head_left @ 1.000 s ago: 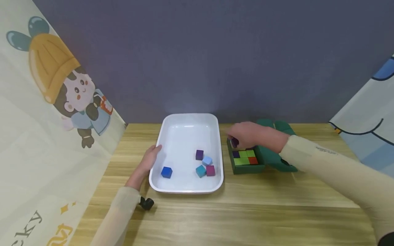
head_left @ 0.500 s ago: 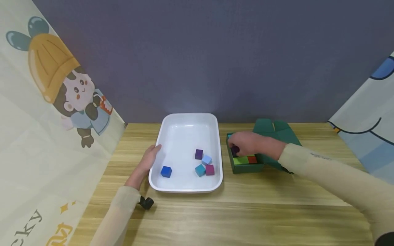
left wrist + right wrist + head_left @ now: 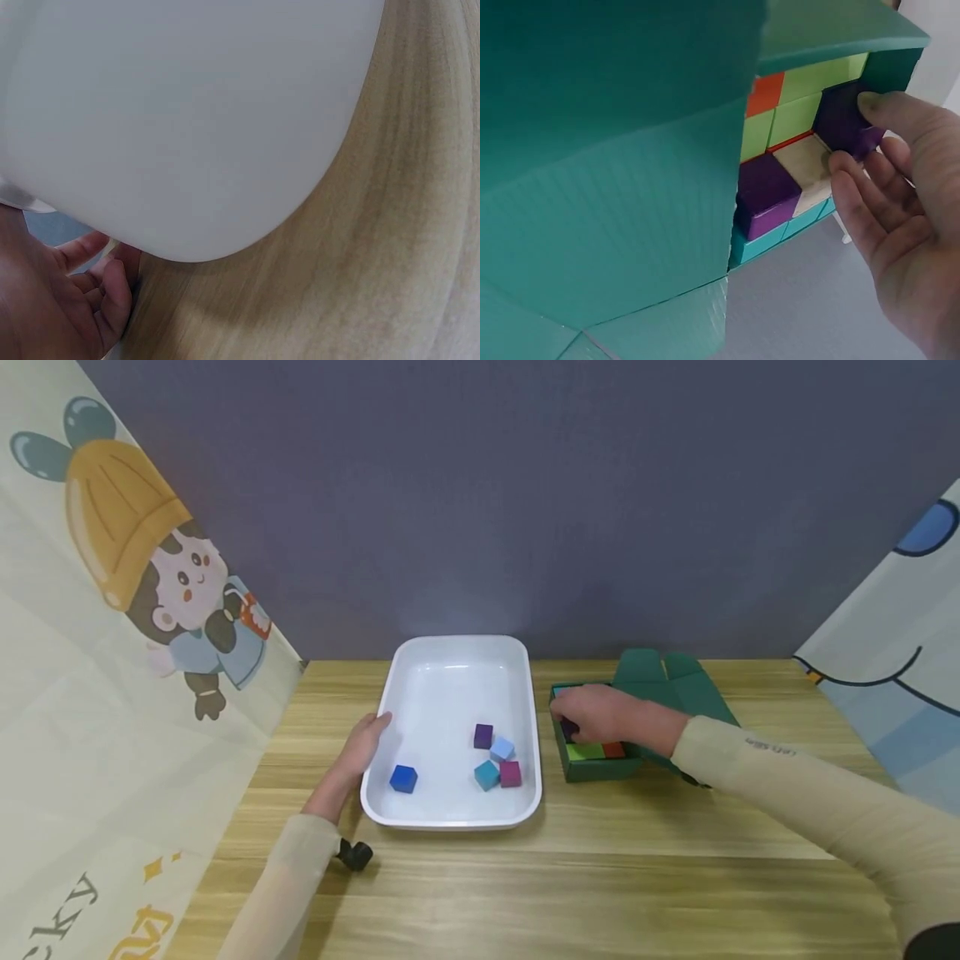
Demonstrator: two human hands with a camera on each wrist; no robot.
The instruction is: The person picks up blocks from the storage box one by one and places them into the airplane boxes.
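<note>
At the left side of the white tray [image 3: 453, 689], my left hand [image 3: 363, 747] grips the rim, thumb on top; the left wrist view has its curled fingers [image 3: 116, 296] under the edge. My right hand [image 3: 596, 712] reaches into the open green box [image 3: 602, 769]. Up close in the right wrist view, its thumb and fingers pinch a dark purple cube [image 3: 840, 112] in the corner beside lime green cubes [image 3: 795, 120]. Another purple cube [image 3: 769, 187], an orange-red cube [image 3: 765, 95] and teal cubes [image 3: 761, 246] sit in the box. A bare beige gap lies between the purple cubes.
Inside the tray are a blue cube [image 3: 403, 778], a purple cube [image 3: 483, 736], a light blue cube [image 3: 502, 749], a teal cube [image 3: 487, 775] and a magenta cube [image 3: 510, 773]. The box lid [image 3: 675, 685] lies folded back under the right forearm. A dark wall [image 3: 480, 502] stands behind the table.
My right hand has come down and forward from the back of the box to its left side, over the purple cube there. The left hand stays at the tray rim.
</note>
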